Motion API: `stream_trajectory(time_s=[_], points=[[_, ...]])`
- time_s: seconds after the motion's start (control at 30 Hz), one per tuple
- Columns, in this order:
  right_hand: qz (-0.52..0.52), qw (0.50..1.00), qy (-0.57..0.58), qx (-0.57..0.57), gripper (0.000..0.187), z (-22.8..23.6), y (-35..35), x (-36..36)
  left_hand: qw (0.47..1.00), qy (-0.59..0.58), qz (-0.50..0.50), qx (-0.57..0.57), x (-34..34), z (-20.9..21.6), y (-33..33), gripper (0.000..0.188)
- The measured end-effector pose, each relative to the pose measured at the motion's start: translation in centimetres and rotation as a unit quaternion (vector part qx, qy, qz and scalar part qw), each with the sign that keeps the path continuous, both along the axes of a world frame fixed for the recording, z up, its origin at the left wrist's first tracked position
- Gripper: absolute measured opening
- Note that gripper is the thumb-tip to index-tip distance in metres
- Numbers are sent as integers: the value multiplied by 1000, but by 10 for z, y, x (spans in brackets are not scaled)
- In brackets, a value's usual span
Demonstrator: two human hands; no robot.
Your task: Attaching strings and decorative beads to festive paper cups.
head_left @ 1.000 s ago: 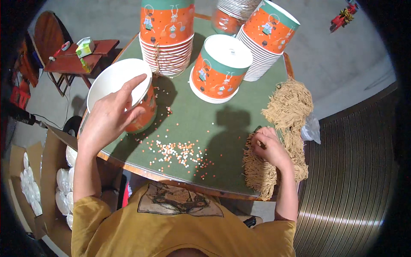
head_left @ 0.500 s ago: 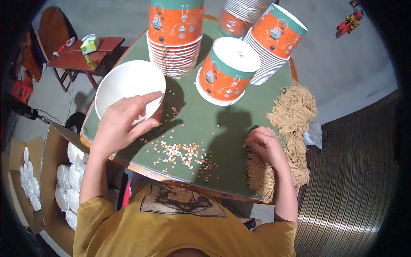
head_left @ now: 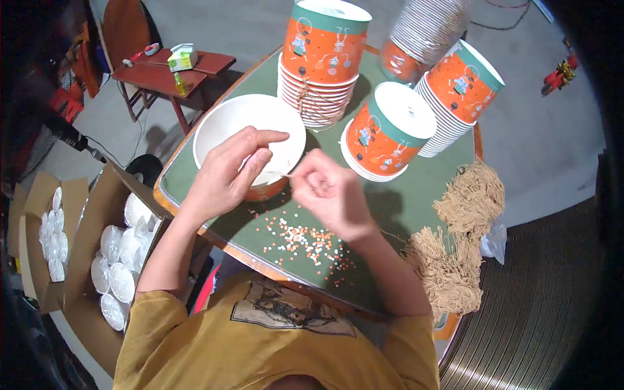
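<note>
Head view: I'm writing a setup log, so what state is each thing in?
Left hand: open, thumb and forefinger apart
Right hand: closed, pinching thin strand
Near bucket: upright, open
Cord bundles: loose, heaped
Dots: scattered
Tall stack: nested, tied
Short stack: nested
Right stack: nested
Farthest stack: nested, wrapped
Cardboard box: open

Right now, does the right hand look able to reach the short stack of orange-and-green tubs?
Probably yes: the right hand is close to the short stack, with nothing standing between, though it seems to pinch a thin strand.

A workshop, seemingly; stacked paper tubs (head_left: 325, 49), cartons (head_left: 91, 227), twine bundles (head_left: 469, 201).
</note>
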State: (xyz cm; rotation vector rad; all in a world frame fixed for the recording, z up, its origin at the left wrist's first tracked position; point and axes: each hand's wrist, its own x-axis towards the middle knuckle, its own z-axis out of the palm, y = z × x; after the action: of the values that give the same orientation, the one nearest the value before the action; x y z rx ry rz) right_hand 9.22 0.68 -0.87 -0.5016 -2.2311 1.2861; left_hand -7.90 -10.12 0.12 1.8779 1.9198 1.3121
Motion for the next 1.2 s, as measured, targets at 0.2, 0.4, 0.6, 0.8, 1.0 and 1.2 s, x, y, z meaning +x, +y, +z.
stream_trajectory(time_s=[0.2, 0.4, 0.6, 0.8, 1.0, 1.2], points=[[7, 999, 20, -28, 9, 3, -13, -10, 984, 149, -5, 101, 10, 7, -17, 35], [17, 999, 44, -16, 14, -10, -10, 3, 976, 197, -30, 88, 13, -8, -17, 21], [39, 994, 65, -76, 15, -17, -6, 12, 977, 194, -33, 81, 17, -11, -13, 22], [25, 987, 69, -146, 9, -15, -12, 6, 974, 201, -42, 94, 20, -11, -8, 21], [22, 987, 6, -157, 10, -23, -6, 7, 978, 191, -58, 65, 21, -13, -9, 20], [-71, 988, -33, -135, 11, -26, 1, 7, 988, 149, 36, -2, 18, -11, -10, 28]])
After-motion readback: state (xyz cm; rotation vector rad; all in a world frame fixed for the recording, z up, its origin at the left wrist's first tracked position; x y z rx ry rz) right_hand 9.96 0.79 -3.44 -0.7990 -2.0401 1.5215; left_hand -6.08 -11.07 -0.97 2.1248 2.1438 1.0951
